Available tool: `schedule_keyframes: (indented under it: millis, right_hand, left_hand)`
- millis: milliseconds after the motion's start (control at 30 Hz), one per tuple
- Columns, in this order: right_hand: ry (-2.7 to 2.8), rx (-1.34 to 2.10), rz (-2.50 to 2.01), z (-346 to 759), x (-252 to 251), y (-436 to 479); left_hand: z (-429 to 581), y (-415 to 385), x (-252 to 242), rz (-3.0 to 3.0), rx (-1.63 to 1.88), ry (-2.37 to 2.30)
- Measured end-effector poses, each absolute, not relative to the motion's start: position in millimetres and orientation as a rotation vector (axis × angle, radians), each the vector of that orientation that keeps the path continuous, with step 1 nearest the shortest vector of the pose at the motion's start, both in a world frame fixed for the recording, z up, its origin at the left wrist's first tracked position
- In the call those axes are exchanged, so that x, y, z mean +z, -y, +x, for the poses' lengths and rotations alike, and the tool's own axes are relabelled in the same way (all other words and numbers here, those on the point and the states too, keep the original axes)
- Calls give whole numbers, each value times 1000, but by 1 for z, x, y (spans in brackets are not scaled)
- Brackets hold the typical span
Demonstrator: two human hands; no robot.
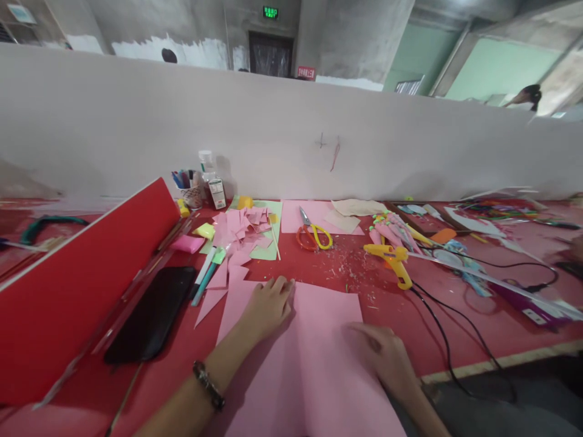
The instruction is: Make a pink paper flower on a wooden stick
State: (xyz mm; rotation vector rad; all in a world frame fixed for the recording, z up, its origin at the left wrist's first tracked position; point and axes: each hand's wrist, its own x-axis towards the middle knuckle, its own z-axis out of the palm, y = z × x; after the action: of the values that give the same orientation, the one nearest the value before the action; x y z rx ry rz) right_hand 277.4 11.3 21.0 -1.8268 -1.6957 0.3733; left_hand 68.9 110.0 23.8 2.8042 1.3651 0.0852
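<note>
A large pink paper sheet (314, 364) lies on the red table in front of me. My left hand (268, 305) rests on its upper left part, fingers loosely curled and touching the paper near the top edge. My right hand (382, 355) lies on the sheet's right side, fingers pointing left and lying flat on the paper. A dark beaded bracelet (208, 386) circles my left wrist. Neither hand grips anything.
Pink paper cut-offs (241, 227) pile up beyond the sheet, with scissors (312, 233) and a yellow glue gun (394, 261) trailing a black cord (446, 340). A black phone (152, 312) and red board (77, 285) sit left. A pen cup (191, 191) stands by the white partition.
</note>
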Motion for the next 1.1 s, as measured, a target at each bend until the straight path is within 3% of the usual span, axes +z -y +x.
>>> schedule_keyframes:
  millis: [633,1100]
  right_hand:
    - [1345,823,-1711,277,32,-30]
    - [1526,542,-1806,270,21,-17]
  left_hand:
    - [68,-111,22,2792,161,-1379]
    - [67,-109,23,2846,147,-1355]
